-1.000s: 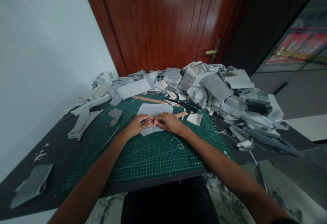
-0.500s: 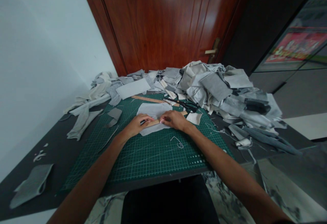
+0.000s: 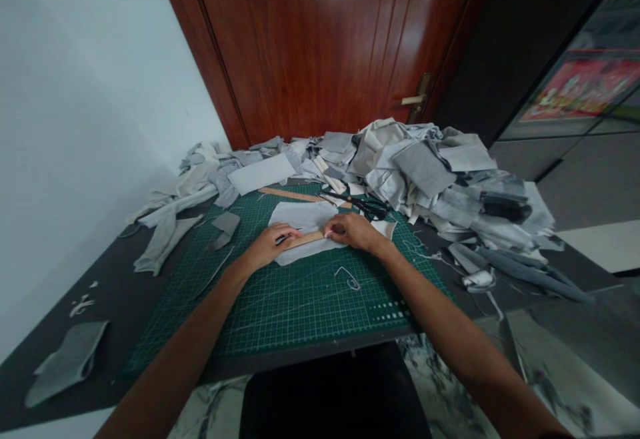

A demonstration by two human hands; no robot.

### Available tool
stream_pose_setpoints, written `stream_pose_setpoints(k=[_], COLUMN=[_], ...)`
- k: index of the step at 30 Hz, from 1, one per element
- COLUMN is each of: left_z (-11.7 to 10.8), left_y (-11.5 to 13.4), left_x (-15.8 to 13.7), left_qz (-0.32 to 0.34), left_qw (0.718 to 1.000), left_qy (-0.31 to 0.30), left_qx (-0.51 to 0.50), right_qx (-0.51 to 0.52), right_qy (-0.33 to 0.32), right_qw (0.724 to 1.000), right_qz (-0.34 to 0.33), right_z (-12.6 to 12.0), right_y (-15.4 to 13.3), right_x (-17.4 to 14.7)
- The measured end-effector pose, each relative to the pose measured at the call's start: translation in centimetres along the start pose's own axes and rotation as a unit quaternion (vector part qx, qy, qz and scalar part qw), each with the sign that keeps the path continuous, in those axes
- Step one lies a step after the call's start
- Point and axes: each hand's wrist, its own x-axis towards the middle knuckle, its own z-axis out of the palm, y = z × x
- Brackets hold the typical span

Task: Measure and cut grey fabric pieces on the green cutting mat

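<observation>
My left hand (image 3: pixel 273 244) on ruler (image 3: pixel 307 237), right hand (image 3: pixel 356 231) farther along, fingers bunched; can't tell if either grips. Ruler lies across cloth (image 3: pixel 303 213) on mat (image 3: pixel 300 305). Step looks like edge work; next move calls for steady ruler.
</observation>
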Motion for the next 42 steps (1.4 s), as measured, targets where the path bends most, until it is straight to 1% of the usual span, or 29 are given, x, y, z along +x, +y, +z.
stream_pose_setpoints(k=[6,11,15,17,20,26,32,37,42], left_z=[0.0,0.0,0.0,0.0,0.0,-0.1,-0.2,-0.2,-0.1], left_y=[-0.4,-0.5,-0.5,-0.4,-0.3,-0.1,0.3,0.1,-0.3], left_x=[0.0,0.0,0.0,-0.1,-0.2,-0.5,-0.7,-0.7,-0.6], left_qz=[0.002,0.005,0.001,0.001,0.006,0.023,0.019,0.027,0.038], left_qw=[1.0,1.0,1.0,1.0,1.0,0.998,0.997,0.995,0.994], left_qy=[-0.006,-0.007,-0.005,-0.006,-0.012,-0.042,-0.059,-0.072,-0.083], left_qx=[0.015,0.019,0.019,0.021,0.026,0.043,0.051,0.059,0.063], right_qx=[-0.016,-0.019,-0.018,-0.018,-0.007,0.063,0.096,0.099,0.117], right_qy=[-0.003,0.008,0.008,0.009,0.008,0.025,0.028,0.038,0.066], right_qw=[1.0,0.999,0.998,0.998,0.999,0.998,0.995,0.994,0.991], right_qz=[0.004,0.036,0.059,0.059,0.041,-0.006,-0.019,-0.034,-0.016], right_z=[-0.6,-1.5,-2.0,-2.1,-2.3,-2.5,-1.9,-0.7,1.5], right_y=[1.6,3.2,3.9,4.1,4.2,3.7,2.4,1.7,0.0], right_x=[-0.5,-1.1,-1.5,-1.5,-1.5,-1.5,-1.2,-0.6,0.4])
